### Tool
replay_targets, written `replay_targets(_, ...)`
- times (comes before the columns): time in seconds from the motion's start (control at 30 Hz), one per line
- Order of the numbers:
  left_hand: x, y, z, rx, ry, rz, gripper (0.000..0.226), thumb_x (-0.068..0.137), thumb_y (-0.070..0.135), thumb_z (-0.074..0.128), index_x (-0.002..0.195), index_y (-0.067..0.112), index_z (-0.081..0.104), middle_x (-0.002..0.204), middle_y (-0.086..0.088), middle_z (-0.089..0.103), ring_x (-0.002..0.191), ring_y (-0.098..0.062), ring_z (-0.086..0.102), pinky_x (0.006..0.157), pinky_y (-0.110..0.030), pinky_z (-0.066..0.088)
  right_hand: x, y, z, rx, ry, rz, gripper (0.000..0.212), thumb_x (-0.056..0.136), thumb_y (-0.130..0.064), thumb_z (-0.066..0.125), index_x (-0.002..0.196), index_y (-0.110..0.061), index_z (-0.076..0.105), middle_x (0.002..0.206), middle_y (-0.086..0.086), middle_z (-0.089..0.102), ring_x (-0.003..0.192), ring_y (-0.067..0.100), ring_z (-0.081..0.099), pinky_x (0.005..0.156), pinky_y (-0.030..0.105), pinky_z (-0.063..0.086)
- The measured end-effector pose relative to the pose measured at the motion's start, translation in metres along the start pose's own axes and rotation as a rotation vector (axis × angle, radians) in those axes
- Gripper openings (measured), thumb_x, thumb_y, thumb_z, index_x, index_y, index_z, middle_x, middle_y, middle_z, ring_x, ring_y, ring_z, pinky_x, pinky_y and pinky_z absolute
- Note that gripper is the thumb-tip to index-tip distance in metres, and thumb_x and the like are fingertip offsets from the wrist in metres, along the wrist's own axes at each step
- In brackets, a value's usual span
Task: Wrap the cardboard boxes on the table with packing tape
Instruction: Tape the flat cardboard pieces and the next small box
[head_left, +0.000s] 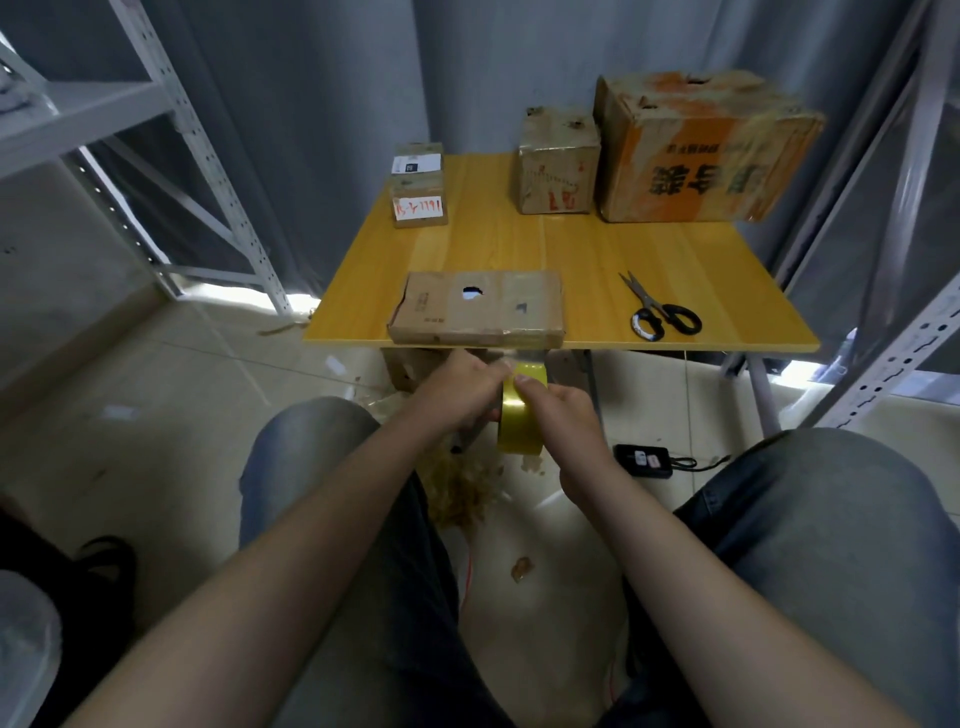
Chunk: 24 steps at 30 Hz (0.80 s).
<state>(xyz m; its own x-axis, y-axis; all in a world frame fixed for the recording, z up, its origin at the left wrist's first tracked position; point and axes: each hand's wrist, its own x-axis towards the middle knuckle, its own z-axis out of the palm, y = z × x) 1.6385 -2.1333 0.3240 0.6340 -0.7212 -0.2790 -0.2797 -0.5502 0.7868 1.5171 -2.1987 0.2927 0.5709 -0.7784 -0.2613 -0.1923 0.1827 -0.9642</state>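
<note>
- left hand and right hand are both gripping the yellow packing tape roll, just below the near edge of the wooden tabletop
- flat brown cardboard box is lying at that edge

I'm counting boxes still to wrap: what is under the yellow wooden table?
Part of a brown cardboard box shows below the yellow wooden table's near edge, beside grey metal legs. The tabletop and the left hand cover the rest.
</note>
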Motion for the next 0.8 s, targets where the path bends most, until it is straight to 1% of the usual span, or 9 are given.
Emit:
replay_targets(0.1,0.002,-0.005,0.016,-0.349,-0.079,-0.135,0.033,0.103,0.046,0.059,0.124,0.021,0.061,0.121,-0.006,0.065,0.103,-0.025,0.067,0.082,-0.04,0.059,0.009,-0.005,-0.004,-0.11,-0.018,0.072,0.034,0.1,-0.05,0.059,0.094,-0.017,0.068,0.099,0.003,0.068,0.092,0.018,0.062,0.079,0.037,0.051)
replay_targets(0.2,0.009,-0.002,0.025,-0.428,-0.005,-0.089,0.041,0.1,0.037,0.067,0.137,0.023,0.059,0.133,-0.004,0.061,0.116,-0.023,0.063,0.1,-0.049,0.056,0.02,-0.021,-0.022,-0.408,-0.084,0.057,0.043,0.099,-0.053,0.052,0.091,-0.013,0.067,0.09,0.009,0.072,0.09,0.03,0.068,0.082,0.043,0.055)
replay_targets(0.27,0.01,0.001,0.027,-0.418,0.029,-0.093,0.036,0.098,0.032,0.069,0.132,0.023,0.059,0.129,-0.005,0.061,0.111,-0.024,0.063,0.101,-0.052,0.055,0.028,-0.038,-0.039,-0.682,-0.03,-0.03,0.048,0.097,-0.056,0.049,0.08,-0.015,0.067,0.079,0.007,0.072,0.078,0.03,0.069,0.074,0.04,0.056)
replay_targets(0.33,0.011,0.003,0.028,-0.413,0.045,-0.123,0.036,0.098,0.032,0.07,0.131,0.023,0.059,0.127,-0.004,0.06,0.111,-0.026,0.062,0.099,-0.052,0.056,0.038,-0.058,-0.061,-0.922,0.183,-0.14,0.049,0.097,-0.055,0.051,0.075,-0.013,0.064,0.075,0.007,0.068,0.074,0.032,0.066,0.065,0.037,0.05)
replay_targets(0.4,0.011,0.004,0.027,-0.44,0.046,-0.163,0.036,0.098,0.034,0.071,0.131,0.025,0.061,0.122,-0.001,0.061,0.107,-0.026,0.063,0.086,-0.044,0.058,0.051,-0.076,-0.084,-1.053,0.385,-0.208,0.036,0.098,-0.042,0.055,0.08,-0.012,0.063,0.081,0.008,0.064,0.077,0.033,0.061,0.065,0.035,0.044)
replay_targets(0.47,0.011,0.007,0.026,-0.497,0.036,-0.184,0.031,0.097,0.032,0.073,0.126,0.026,0.064,0.112,0.001,0.063,0.095,-0.022,0.065,0.067,-0.033,0.055,0.063,-0.091,-0.101,-1.131,0.417,-0.143,0.02,0.097,-0.032,0.059,0.091,-0.014,0.064,0.094,0.01,0.063,0.085,0.034,0.059,0.069,0.036,0.044)
replay_targets(0.53,0.011,0.008,0.024,-0.5,0.027,-0.182,0.029,0.097,0.03,0.074,0.124,0.026,0.065,0.107,0.002,0.063,0.09,-0.02,0.064,0.061,-0.03,0.052,0.072,-0.097,-0.109,-1.187,0.364,-0.032,0.015,0.096,-0.029,0.064,0.096,-0.014,0.061,0.105,0.012,0.061,0.096,0.037,0.062,0.073,0.038,0.047)
replay_targets(0.6,0.013,0.009,0.023,-0.482,0.025,-0.175,0.026,0.096,0.03,0.074,0.121,0.026,0.066,0.107,0.002,0.061,0.091,-0.021,0.063,0.063,-0.031,0.052,0.079,-0.099,-0.112,-1.164,0.353,-0.008,0.017,0.095,-0.028,0.067,0.094,-0.013,0.059,0.106,0.012,0.062,0.099,0.037,0.063,0.073,0.039,0.047)
replay_targets(0.8,0.017,0.009,0.017,-0.441,0.025,-0.191,0.015,0.092,0.033,0.079,0.105,0.03,0.071,0.117,-0.003,0.066,0.106,-0.028,0.065,0.091,-0.045,0.058,0.087,-0.099,-0.121,-1.068,0.366,-0.006,0.026,0.093,-0.032,0.07,0.082,-0.012,0.057,0.093,0.012,0.062,0.087,0.034,0.061,0.066,0.037,0.045)
